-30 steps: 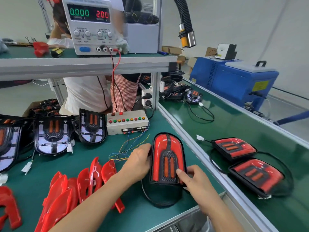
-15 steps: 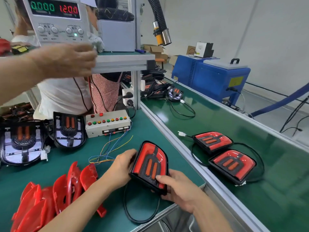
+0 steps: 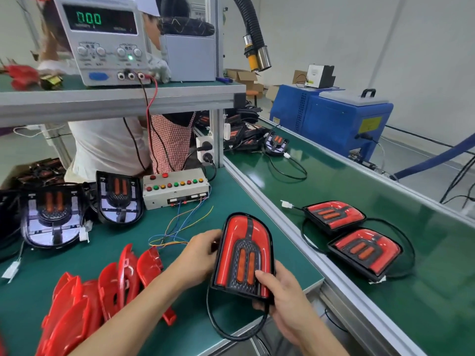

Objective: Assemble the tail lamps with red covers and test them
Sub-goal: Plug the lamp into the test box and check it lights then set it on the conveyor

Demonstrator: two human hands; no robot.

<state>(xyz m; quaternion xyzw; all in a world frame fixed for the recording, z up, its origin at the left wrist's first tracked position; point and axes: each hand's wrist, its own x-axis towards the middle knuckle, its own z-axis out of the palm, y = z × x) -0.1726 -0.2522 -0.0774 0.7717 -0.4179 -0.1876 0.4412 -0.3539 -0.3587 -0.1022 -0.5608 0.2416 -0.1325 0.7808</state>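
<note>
A covered tail lamp (image 3: 244, 255) is held just above the near edge of the green workbench (image 3: 231, 199), tilted so that its red face is turned up toward the camera; it is gripped from both sides. The left hand (image 3: 198, 255) is curled round the lamp's left edge, and the right hand (image 3: 277, 291) is wrapped under the lower right corner with the thumb laid on the face beside the orange bars; the lamp's black cable (image 3: 213, 319) hangs in a loop below it.

The cover appears already seated on this unit, so the step in hand is judged to be the check or test of an assembled lamp (whether it is wired to anything cannot be told, since its plug is not seen). Coloured wires (image 3: 180, 227) run from the button box (image 3: 177, 188) toward the left hand; the supply (image 3: 102, 39) on the shelf above shows zeros.

Two finished lamps (image 3: 352, 232) lie on the conveyor (image 3: 359, 176) to the right, well apart from the hands; uncovered lamp bases (image 3: 118, 196) and a row of loose red covers (image 3: 115, 281) are kept on the bench to the left.

The next move is likely either a connection to the box's leads, which calls for the plug to be found and one hand freed, or a transfer to the belt beside the finished pair, with the cable kept from snagging on the bench edge.
</note>
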